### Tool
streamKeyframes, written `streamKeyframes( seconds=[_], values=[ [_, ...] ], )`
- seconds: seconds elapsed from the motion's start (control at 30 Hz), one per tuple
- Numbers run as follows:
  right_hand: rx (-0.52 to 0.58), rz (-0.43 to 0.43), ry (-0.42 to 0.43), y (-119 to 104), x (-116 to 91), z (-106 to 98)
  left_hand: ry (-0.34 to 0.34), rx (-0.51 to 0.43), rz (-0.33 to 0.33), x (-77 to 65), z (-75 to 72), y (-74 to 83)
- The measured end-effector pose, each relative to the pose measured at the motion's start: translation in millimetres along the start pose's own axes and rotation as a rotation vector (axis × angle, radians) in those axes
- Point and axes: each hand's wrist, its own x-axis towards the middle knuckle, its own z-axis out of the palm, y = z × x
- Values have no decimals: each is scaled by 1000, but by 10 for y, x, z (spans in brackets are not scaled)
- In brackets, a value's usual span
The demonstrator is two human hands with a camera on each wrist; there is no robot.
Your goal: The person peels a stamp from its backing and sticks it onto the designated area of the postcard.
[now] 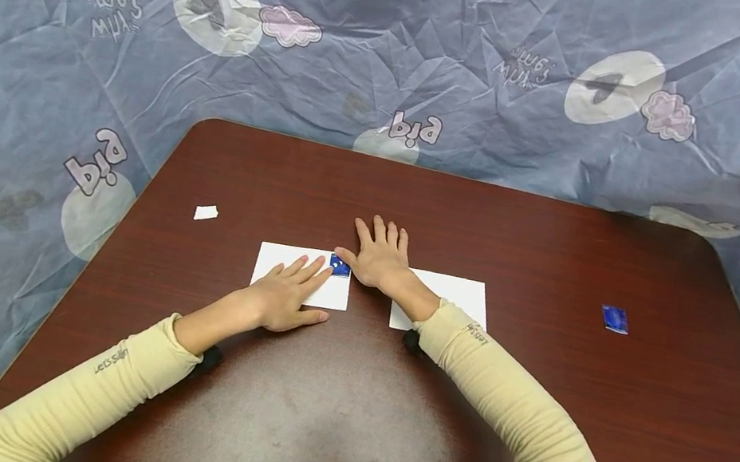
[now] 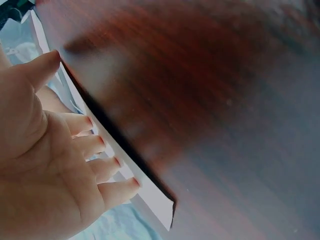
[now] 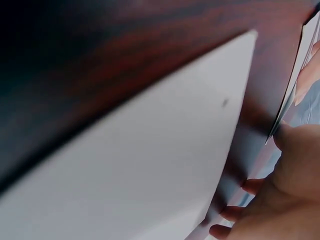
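Note:
My left hand [image 1: 283, 298] lies with straight, spread fingers over a white paper rectangle [image 1: 337, 297]. A small blue square with white marks [image 1: 339, 265] sits at that paper's upper right corner, with left fingertips right at its edge. My right hand [image 1: 380, 261] is spread flat just right of it, its thumb reaching onto the square's upper edge. A second white paper rectangle [image 1: 462, 294] lies partly hidden under the right wrist; the right wrist view shows its blank face [image 3: 150, 140]. In the left wrist view, fingers [image 2: 107, 170] extend along the first paper's edge.
On the brown table [image 1: 521, 239], another blue square [image 1: 614, 319] lies far to the right. A small white scrap [image 1: 206, 213] is at the upper left. A crinkled blue-grey printed sheet [image 1: 343, 33] stands behind the table's far edge.

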Motion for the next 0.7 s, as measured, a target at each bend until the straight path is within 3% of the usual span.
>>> streamKeyframes(
  seconds=[0.23, 0.7],
  values=[
    [10, -51, 27, 69, -10, 12, 19, 14, 11, -7, 33, 9],
    [-43, -161, -11, 178, -10, 5, 35, 20, 10, -16, 46, 3]
  ],
)
